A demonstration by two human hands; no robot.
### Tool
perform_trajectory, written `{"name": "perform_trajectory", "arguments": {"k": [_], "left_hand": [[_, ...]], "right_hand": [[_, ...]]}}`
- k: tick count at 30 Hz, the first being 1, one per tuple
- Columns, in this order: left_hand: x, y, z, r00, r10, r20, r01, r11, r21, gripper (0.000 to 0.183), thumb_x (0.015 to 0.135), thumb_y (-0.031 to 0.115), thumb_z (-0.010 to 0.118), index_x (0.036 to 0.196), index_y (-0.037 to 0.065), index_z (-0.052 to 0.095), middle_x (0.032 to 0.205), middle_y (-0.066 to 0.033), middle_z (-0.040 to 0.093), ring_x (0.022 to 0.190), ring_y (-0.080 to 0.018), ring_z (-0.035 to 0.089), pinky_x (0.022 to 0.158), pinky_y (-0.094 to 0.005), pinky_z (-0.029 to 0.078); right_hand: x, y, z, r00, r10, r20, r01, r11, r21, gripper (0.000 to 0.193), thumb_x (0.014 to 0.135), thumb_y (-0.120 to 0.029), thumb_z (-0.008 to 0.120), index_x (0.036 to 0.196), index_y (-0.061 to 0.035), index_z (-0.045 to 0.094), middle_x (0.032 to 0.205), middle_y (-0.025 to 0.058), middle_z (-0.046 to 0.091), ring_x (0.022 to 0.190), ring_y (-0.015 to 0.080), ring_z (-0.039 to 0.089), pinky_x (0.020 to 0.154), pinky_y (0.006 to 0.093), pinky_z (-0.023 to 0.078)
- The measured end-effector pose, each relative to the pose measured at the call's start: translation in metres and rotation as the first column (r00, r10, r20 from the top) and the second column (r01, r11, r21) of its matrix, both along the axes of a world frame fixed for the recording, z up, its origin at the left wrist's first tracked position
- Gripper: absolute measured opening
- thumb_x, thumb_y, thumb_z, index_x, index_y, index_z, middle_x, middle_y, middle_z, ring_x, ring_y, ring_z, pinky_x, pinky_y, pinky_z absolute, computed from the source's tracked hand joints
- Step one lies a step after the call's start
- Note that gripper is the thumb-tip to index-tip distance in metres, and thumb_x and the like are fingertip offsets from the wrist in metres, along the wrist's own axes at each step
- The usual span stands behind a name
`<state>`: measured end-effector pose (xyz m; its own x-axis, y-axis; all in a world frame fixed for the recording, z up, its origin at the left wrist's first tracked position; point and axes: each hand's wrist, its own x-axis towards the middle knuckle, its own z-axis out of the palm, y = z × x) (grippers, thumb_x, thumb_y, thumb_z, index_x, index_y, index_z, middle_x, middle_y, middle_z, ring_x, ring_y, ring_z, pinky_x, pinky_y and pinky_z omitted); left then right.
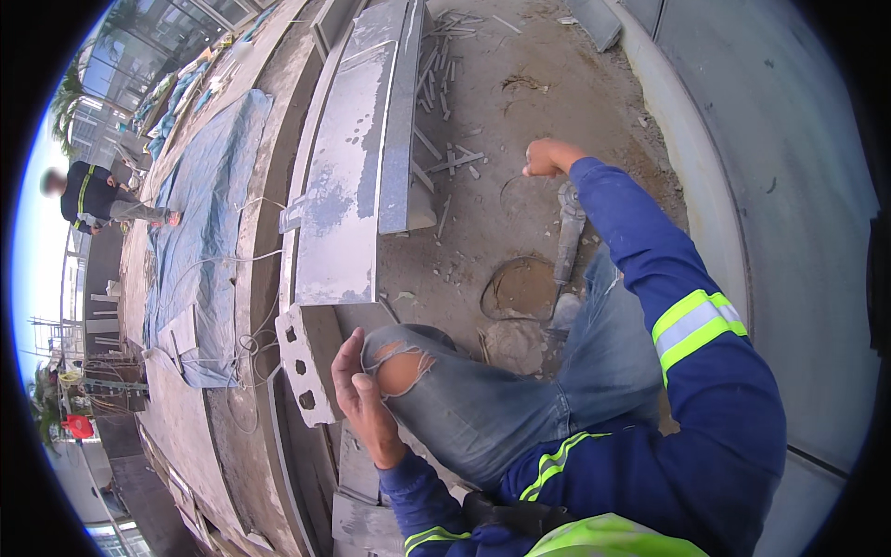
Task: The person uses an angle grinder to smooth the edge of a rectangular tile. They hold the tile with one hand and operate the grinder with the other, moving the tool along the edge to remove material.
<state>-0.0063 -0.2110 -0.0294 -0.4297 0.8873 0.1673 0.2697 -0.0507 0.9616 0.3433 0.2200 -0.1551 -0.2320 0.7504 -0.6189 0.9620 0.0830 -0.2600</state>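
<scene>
1. Fingers of my left hand [364, 399] lay open and loose against my torn jeans knee [401, 364], holding nothing, just beside the grey perforated block [306, 364].
2. My right hand [548, 158] was raised and closed in a fist around a thin dark cord [512, 188] above the dusty concrete floor [520, 102].
3. The angle grinder [568, 239] lay on that floor below my right hand, near a round brown patch [520, 288].
4. A long grey metal beam [357, 176] ran past the block.
5. Another person [97, 197] crouched well apart by the blue tarpaulin [209, 195].
</scene>
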Motion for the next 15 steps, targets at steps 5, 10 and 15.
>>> {"name": "perform_trajectory", "arguments": {"k": [5, 10, 15], "left_hand": [[0.015, 0.019, 0.002, 0.689, -0.069, -0.721, 0.01, 0.996, -0.086, 0.038, 0.098, 0.036, 0.077, 0.122, 0.006, 0.078, 0.139, -0.011, 0.074, 0.141, -0.036, 0.059, 0.12, -0.0491, 0.039], [0.01, 0.025, -0.001, 0.804, -0.062, -0.591, 0.01, 0.996, -0.091, 0.033, 0.097, 0.03, 0.079, 0.12, 0.006, 0.078, 0.136, -0.0109, 0.075, 0.138, -0.0356, 0.062, 0.119, -0.0478, 0.039], [0.01, 0.027, 0.0, 0.802, -0.074, -0.593, 0.018, 0.995, -0.101, 0.031, 0.098, 0.028, 0.078, 0.119, 0.005, 0.078, 0.135, -0.011, 0.076, 0.138, -0.0353, 0.062, 0.119, -0.0478, 0.04]], "right_hand": [[-0.005, -0.057, -0.07, 0.727, -0.663, -0.178, 0.683, 0.671, 0.289, 0.056, 0.099, -0.039, 0.074, 0.143, -0.0068, 0.062, 0.138, 0.0211, 0.07, 0.124, 0.0402, 0.071, 0.099, 0.0561, 0.057], [-0.033, -0.181, -0.146, 0.379, -0.872, -0.31, 0.906, 0.282, 0.314, 0.069, 0.093, -0.044, 0.081, 0.142, -0.0105, 0.046, 0.146, 0.027, 0.053, 0.136, 0.0455, 0.058, 0.11, 0.0559, 0.051], [-0.047, -0.222, -0.183, 0.278, -0.956, -0.09, 0.952, 0.262, 0.159, 0.085, 0.086, -0.05, 0.088, 0.147, -0.0126, 0.041, 0.149, 0.0261, 0.051, 0.141, 0.0432, 0.053, 0.115, 0.0585, 0.047]]}}
